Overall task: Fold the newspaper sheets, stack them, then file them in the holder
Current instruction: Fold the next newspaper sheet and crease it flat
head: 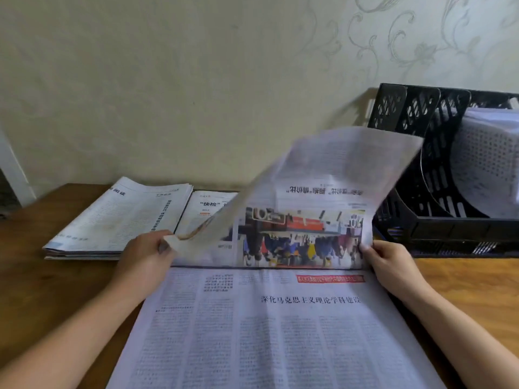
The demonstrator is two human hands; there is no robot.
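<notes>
Newspapers fill most of the wooden table point(463, 282). At the far left a folded stack point(118, 217) lies flat near the wall, and just beside it, to its right, a second folded paper point(207, 211) shows a headline, partly hidden behind the lifted page. Next comes the left hand point(146, 254), fingers curled and pinching the left corner of the raised sheet point(323, 169) (the paper bends over the fingertips there). This sheet is lifted off the table at the far side and curls back toward the person, its underside showing a colour photograph and upside-down print. Below it, the open sheet point(266, 332) lies flat in front of the person, covering the near middle of the table. The right hand point(390, 262) grips the right edge of the paper by the fold line, thumb on top. At the far right stands the black holder point(415, 141), against the wall, with a white perforated basket point(483, 164) lodged in its rightmost slot.
</notes>
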